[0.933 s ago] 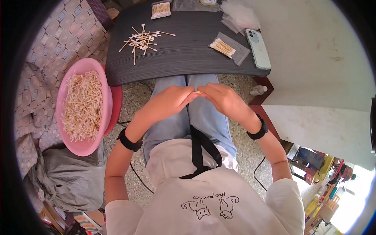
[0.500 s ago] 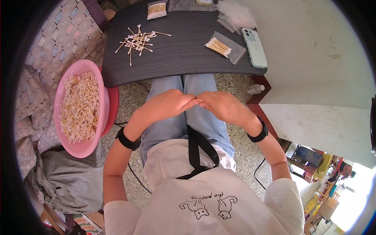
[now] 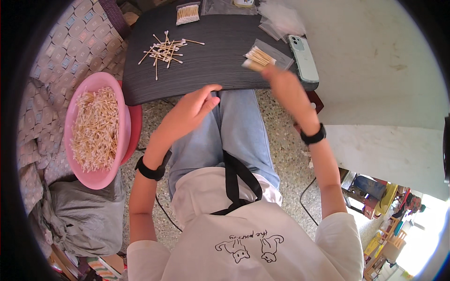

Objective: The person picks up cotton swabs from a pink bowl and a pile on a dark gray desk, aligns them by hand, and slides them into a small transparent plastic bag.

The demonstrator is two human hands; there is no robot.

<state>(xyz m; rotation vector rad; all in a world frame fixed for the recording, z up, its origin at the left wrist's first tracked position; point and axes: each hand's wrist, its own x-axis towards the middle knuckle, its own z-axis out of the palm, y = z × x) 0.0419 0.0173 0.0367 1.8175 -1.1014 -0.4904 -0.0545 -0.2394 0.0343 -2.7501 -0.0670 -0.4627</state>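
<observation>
My right hand point(image 3: 286, 86), smeared by motion, reaches to the table's right side, its fingers closed on a small bundle of cotton swabs point(image 3: 254, 65). That bundle is just in front of a flat clear plastic bag point(image 3: 281, 60), over which more cotton swabs point(image 3: 261, 55) lie side by side. By the table's front edge is my left hand point(image 3: 190, 110), empty, with thumb and fingers apart. A loose pile of cotton swabs point(image 3: 164, 50) is spread on the table's left half.
The black table point(image 3: 215, 56) also bears a packed bag of swabs point(image 3: 188, 14), a stack of clear bags point(image 3: 283, 18) and a phone point(image 3: 303, 58). On the left stands a pink basin point(image 3: 91, 180) heaped with swabs. A pale wall point(image 3: 370, 70) rises at right.
My hands have come apart from over my lap. The right one has moved forward and right to the table with the swab bundle; the left has opened and shifted toward the table edge.
</observation>
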